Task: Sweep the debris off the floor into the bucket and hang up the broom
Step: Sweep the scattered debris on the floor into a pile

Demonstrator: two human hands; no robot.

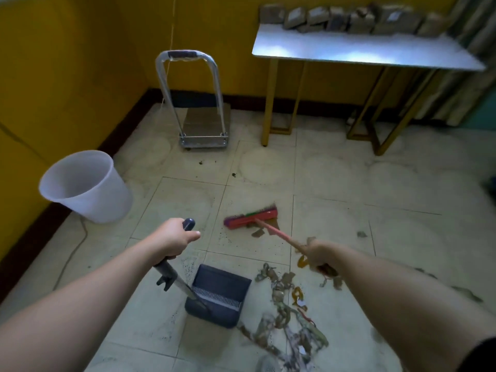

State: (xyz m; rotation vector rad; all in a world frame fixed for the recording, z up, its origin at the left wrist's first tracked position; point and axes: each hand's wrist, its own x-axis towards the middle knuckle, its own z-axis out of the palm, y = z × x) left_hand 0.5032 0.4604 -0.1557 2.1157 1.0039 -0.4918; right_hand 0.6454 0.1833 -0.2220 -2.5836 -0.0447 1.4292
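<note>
two bare forearms are seen lowest in the view, and between them a pile of debris, paper scraps and strips, is spread on the tiled floor, just right of the dustpan. the dustpan's long handle is gripped by the left hand, fingers wrapped round it near the top, and the pan is rested on the floor. the broom handle is clasped by the right hand, though that hand is blurred. the broom head is set on the floor beyond the pile, with a few scraps just beside it. the white bucket is stood by the left wall, well apart, and nothing is seen inside it. the sweeping step is judged to be in hand, with little gathered yet. a pull of the broom head back toward the pan is called for next, with the pan held firmly down.
</note>
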